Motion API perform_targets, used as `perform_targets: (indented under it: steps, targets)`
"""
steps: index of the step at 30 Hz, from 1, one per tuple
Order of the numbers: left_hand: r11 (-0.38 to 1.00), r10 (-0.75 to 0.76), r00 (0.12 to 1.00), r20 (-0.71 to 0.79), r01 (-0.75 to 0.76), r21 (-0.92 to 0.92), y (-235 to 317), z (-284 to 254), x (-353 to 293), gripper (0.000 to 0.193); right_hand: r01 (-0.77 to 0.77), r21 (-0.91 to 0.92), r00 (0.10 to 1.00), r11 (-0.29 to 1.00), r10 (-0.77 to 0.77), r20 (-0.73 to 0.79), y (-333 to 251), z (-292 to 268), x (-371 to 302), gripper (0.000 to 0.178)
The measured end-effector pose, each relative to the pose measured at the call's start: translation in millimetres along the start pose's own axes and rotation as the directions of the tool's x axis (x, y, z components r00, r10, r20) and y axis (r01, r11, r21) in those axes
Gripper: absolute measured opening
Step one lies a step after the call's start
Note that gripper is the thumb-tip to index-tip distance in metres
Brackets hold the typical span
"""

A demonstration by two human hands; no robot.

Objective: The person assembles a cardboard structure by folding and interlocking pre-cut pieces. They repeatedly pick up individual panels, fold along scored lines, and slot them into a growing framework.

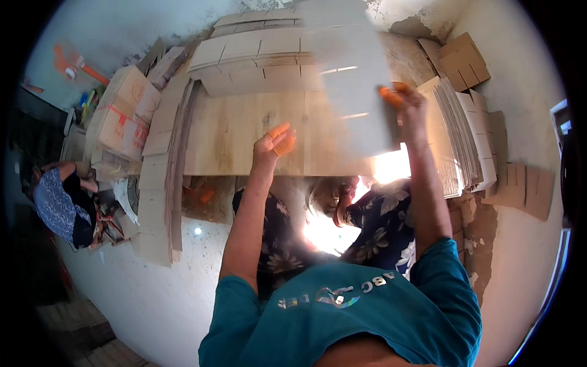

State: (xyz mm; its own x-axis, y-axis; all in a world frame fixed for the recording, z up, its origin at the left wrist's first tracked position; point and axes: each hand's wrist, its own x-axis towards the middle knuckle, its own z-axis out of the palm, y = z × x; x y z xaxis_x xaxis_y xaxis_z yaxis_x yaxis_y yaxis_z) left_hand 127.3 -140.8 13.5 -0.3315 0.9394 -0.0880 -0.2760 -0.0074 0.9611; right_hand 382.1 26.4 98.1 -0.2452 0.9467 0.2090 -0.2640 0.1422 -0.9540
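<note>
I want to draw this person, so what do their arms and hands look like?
Short teal sleeves cover the upper arms, and the forearms are bare. The left hand and right hand both have orange covers on some fingers; the right is too blurry to count them.

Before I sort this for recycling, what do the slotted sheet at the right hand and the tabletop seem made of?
Slotted sheet: probably cardboard, matte grey; thin and flat with straight slits, blur hiding finer texture.
Tabletop: likely wood or wood-faced board, pale, fairly smooth; streaky grain and knot-like mark show.
</note>
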Motion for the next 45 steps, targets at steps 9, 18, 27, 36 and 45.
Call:
perform_targets:
  steps: [9,18,27,36,45]
  targets:
    - [0.964,0.163,0.981,-0.107,-0.182,-0.194,38.3,-2.0,73.1,0.005,-0.187,-0.249,0.922,0.95,0.257,0.29,-5.7,73.8,20.8,0.013]
    - [0.747,0.269,0.962,0.036,-0.232,0.623,57.9,37.2,147.2,0.02,-0.003,-0.377,0.992,0.926,-0.044,-0.116,23.6,14.5,39.3,0.015]
    - [-0.36,0.514,0.686,0.515,-0.372,0.855,26.8,61.8,239.5,0.047,-0.053,-0.351,0.954,0.935,-0.057,-0.295,26.8,-9.2,50.1,0.017]
    - [-0.336,0.403,0.628,0.665,-0.574,0.747,31.9,45.6,272.8,0.02,-0.14,-0.304,0.945,0.943,0.035,-0.325,16.5,-1.7,52.8,0.015]
    - [0.371,0.1,0.924,0.369,-0.378,0.848,77.1,45.7,282.3,0.028,-0.099,-0.271,0.957,0.957,0.017,-0.291,18.6,-8.8,52.2,0.018]
